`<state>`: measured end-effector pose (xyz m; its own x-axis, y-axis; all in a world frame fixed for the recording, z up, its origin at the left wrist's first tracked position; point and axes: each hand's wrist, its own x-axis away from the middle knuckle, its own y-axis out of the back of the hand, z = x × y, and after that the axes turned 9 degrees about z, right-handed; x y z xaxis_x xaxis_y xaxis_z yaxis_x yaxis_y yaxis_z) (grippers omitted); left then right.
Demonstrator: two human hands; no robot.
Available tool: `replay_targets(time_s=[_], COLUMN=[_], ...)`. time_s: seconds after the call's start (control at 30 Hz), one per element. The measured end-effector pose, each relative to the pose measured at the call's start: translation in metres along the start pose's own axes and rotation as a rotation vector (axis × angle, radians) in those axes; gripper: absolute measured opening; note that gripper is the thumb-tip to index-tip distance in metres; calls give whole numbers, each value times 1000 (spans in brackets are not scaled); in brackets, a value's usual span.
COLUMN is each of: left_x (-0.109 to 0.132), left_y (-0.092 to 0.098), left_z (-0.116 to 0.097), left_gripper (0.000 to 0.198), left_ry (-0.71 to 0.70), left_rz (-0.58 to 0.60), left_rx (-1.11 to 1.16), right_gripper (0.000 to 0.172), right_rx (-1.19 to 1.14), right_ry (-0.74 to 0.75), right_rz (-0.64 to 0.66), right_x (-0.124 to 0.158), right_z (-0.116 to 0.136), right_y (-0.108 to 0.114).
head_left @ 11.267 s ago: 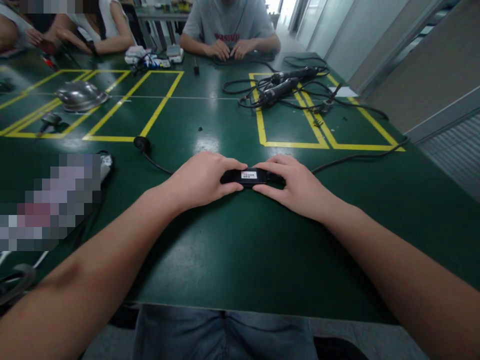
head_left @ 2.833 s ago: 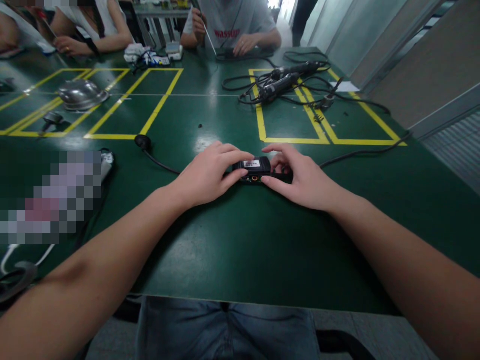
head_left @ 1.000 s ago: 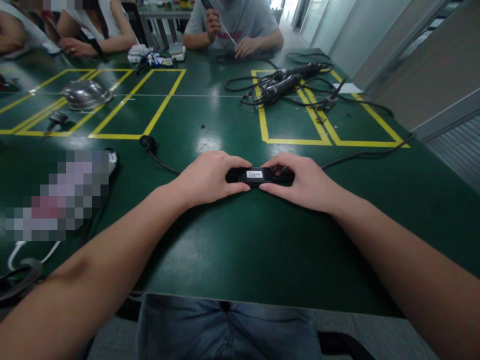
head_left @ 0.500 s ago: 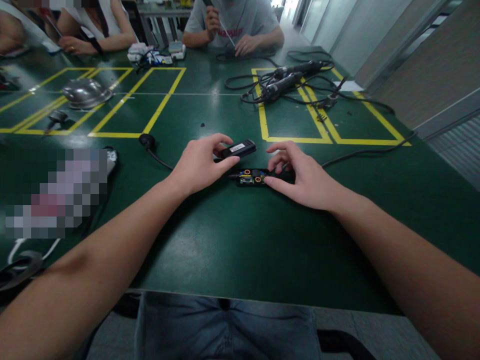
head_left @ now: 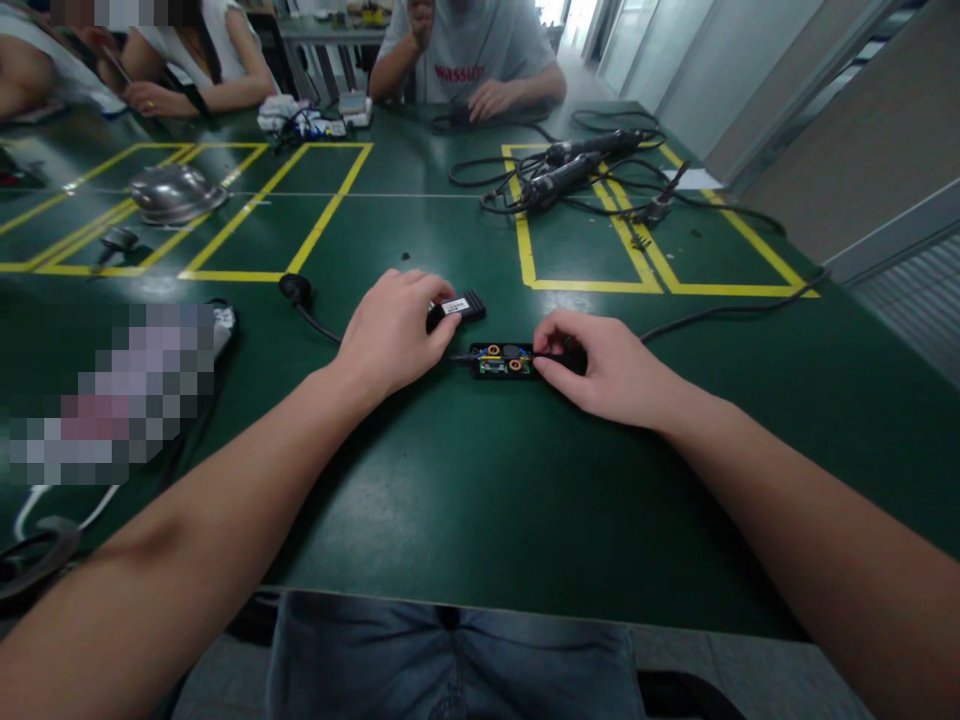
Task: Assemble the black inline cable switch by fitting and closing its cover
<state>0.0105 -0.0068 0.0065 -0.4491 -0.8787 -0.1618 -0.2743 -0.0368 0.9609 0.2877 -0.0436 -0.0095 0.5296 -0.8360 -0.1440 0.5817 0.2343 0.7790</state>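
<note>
My left hand (head_left: pixel 401 330) grips a black plastic cover (head_left: pixel 471 306) with a white label and ribbed end, between thumb and fingers just above the table. Below and right of it lies the open black casing (head_left: pixel 480 375), its circuit board (head_left: pixel 495 364) facing up with copper coils and coloured wires. My right hand (head_left: pixel 600 365) is closed at the casing's right end, thumb and fingers pinching the black cable (head_left: pixel 551 357) where it enters. A thinner cable leaves the casing's left side under my left hand.
A black plug (head_left: pixel 295 290) lies left of my left hand. Beyond are a metal bowl (head_left: pixel 176 195), electric screwdrivers with tangled cords (head_left: pixel 559 182) and yellow tape rectangles. A blurred-out object (head_left: pixel 127 385) lies at left. A co-worker (head_left: pixel 472 60) sits opposite, others at far left.
My left hand has drawn the cover a little to the left, away from above the casing. My right fingers have closed together at the casing's right end.
</note>
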Motion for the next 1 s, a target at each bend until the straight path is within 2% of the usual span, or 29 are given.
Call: replay_targets(time_s=[0.1,0.33,0.5,0.67,1.0], left_x=[2,8,7,7,6], left_y=[6,8,7,7,7], left_z=[-5,-8,-7,-7,-4], left_gripper=[26,15,8,5,13], left_ry=[-88,-287,-294,-291,-309], left_rz=[7,201,244,234,227], left_rx=[-4,54,56,82,81], right_gripper=[5,4,2,5,8], right_rx=[5,29,53,61,77], right_ry=[12,7,1,8,12], right_rz=[-12,-32,-25,-30,-26], right_x=[0,-1,0,0,-2], right_z=[-1,-2,-2,-1,1], right_y=[-1,-3,-3,-2,-2])
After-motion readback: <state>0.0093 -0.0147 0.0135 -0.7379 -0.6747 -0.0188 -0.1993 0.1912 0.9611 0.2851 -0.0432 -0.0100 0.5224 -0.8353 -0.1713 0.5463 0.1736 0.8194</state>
